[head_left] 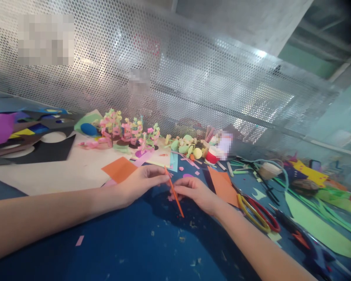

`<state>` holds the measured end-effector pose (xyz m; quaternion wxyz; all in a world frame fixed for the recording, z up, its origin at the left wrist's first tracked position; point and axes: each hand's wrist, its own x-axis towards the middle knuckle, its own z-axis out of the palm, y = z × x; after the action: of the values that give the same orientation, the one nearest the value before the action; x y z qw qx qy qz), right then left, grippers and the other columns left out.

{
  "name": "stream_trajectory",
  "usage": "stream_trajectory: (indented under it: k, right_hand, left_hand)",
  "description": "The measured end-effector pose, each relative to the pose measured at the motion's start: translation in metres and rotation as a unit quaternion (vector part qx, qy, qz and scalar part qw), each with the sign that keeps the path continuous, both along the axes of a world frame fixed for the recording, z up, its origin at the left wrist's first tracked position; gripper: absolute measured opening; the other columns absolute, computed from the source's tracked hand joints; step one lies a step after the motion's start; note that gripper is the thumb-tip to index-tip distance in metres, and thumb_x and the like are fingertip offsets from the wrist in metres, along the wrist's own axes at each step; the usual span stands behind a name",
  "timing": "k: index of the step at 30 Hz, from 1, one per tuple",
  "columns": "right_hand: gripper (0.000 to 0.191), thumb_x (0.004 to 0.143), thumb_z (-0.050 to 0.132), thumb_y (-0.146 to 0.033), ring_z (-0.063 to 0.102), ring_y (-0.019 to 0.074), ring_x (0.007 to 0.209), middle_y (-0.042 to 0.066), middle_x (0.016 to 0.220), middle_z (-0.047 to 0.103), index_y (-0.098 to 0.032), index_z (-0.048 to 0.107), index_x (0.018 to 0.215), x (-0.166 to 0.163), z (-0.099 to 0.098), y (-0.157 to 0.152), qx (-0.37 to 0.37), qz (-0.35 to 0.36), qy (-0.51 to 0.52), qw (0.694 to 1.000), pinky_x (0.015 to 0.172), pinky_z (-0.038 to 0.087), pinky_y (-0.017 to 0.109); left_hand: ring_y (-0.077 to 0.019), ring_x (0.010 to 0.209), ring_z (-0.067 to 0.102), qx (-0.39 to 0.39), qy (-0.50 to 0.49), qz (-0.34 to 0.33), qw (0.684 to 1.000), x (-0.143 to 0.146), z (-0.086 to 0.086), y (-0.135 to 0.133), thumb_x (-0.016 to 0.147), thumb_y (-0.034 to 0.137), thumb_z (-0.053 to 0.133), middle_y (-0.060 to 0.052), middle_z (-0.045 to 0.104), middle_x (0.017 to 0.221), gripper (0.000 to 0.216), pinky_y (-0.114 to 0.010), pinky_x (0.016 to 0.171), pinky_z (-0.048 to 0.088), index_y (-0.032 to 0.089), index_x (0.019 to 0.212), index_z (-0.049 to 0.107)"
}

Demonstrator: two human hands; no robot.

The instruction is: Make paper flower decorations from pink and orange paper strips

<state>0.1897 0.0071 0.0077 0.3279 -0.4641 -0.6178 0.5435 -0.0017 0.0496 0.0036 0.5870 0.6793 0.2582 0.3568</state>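
Above the dark blue tabletop (119,242), a narrow orange paper strip (178,203) slants between my two hands. The thumb and fingers of my left hand (144,179) pinch it close to its upper end. Lower down, my right hand (194,191) is closed with its fingertips against the same strip. The strip's bottom end sticks out free below the fingers. Just behind my left hand lies an orange paper sheet (119,169). Beyond my right hand is another orange sheet (224,185), partly under red-and-yellow-handled scissors (257,214).
Pink and green paper flower pieces (125,130) stand at the back before a perforated metal screen (178,78). Black paper (57,150) and white paper (46,175) cover the left. A red-and-white cup-like object (212,155) is behind. Green paper (321,226) and tools (292,226) lie right.
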Motion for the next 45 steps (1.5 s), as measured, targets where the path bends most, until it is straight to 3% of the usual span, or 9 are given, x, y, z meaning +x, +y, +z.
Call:
stream_trajectory:
  k: [15, 29, 38, 45]
  right_hand:
    - [0.023, 0.079, 0.051, -0.025, 0.064, 0.0138, 0.070, 0.004, 0.071, 0.069, -0.015, 0.070, 0.087, -0.0006, 0.0024, -0.0010, -0.012, 0.011, 0.025, 1.000, 0.068, 0.046, 0.026]
    - [0.027, 0.079, 0.056, -0.040, 0.064, 0.0133, 0.076, 0.004, 0.078, 0.070, -0.017, 0.067, 0.087, 0.0007, 0.0036, -0.0010, 0.010, 0.033, -0.020, 0.999, 0.066, 0.046, 0.024]
    - [0.025, 0.080, 0.056, -0.038, 0.062, 0.0117, 0.075, 0.003, 0.079, 0.069, -0.017, 0.068, 0.086, -0.0018, 0.0081, -0.0031, 0.012, 0.051, -0.035, 0.998, 0.065, 0.044, 0.022]
    - [0.027, 0.080, 0.056, -0.038, 0.063, 0.0126, 0.076, 0.003, 0.080, 0.070, -0.019, 0.069, 0.094, 0.0006, 0.0052, -0.0010, 0.025, 0.062, -0.045, 0.997, 0.064, 0.044, 0.022]
  left_hand:
    - [-0.0111, 0.069, 0.048, 0.011, -0.007, -0.010, 1.000, 0.0000, 0.0014, -0.0011, 0.078, 0.036, 0.057, 0.002, 0.055, 0.069, 0.021, -0.022, 0.067, 0.038, 0.016, 0.075, 0.061]
    - [-0.0130, 0.071, 0.052, 0.006, -0.003, 0.019, 1.000, -0.0003, -0.0030, 0.0009, 0.077, 0.039, 0.057, -0.002, 0.062, 0.076, 0.024, -0.025, 0.069, 0.040, 0.017, 0.077, 0.066]
    - [-0.0102, 0.064, 0.046, 0.005, -0.010, 0.028, 1.000, 0.0008, -0.0002, -0.0001, 0.076, 0.039, 0.058, 0.002, 0.052, 0.065, 0.024, -0.022, 0.063, 0.038, 0.016, 0.070, 0.060]
    - [-0.0115, 0.066, 0.048, -0.004, -0.012, 0.042, 0.999, 0.0000, -0.0002, -0.0006, 0.075, 0.038, 0.059, 0.000, 0.054, 0.070, 0.024, -0.023, 0.065, 0.039, 0.015, 0.078, 0.062]
